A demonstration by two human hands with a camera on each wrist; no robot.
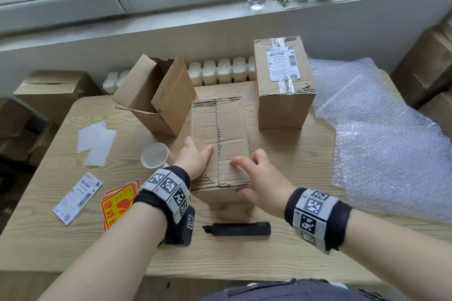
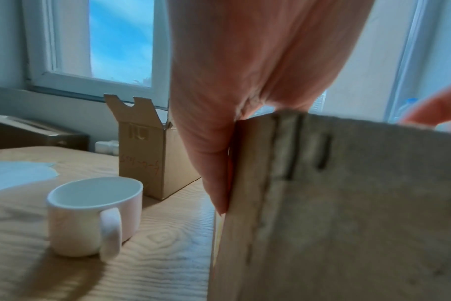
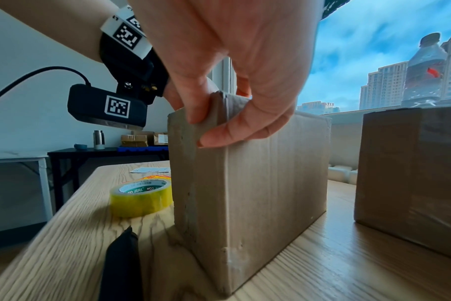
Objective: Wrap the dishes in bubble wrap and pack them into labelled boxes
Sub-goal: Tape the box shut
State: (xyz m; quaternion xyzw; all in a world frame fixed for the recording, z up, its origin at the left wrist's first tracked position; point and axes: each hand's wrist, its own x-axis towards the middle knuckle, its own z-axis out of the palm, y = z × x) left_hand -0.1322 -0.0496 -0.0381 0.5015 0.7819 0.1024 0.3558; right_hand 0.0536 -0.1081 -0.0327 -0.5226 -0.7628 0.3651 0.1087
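A plain cardboard box (image 1: 230,134) stands in the middle of the wooden table (image 1: 293,154), its top flaps folded down with a ragged seam. My left hand (image 1: 199,148) lies flat on the near left of the top, thumb (image 2: 219,163) down along the box's left side (image 2: 348,203). My right hand (image 1: 238,177) grips the near right corner, fingers on top and thumb on the front face; the right wrist view shows it pinching the box's edge (image 3: 258,183). An unwrapped white mug (image 1: 155,155) stands upright just left of the box (image 2: 90,215).
An open empty box (image 1: 156,95) tilts at back left; a sealed labelled box (image 1: 283,85) stands at back right. Bubble wrap sheets (image 1: 391,142) cover the right side. A shipping label (image 1: 78,198), red-yellow stickers (image 1: 117,205), tape roll (image 3: 142,195) and black strap (image 1: 237,228) lie near the front.
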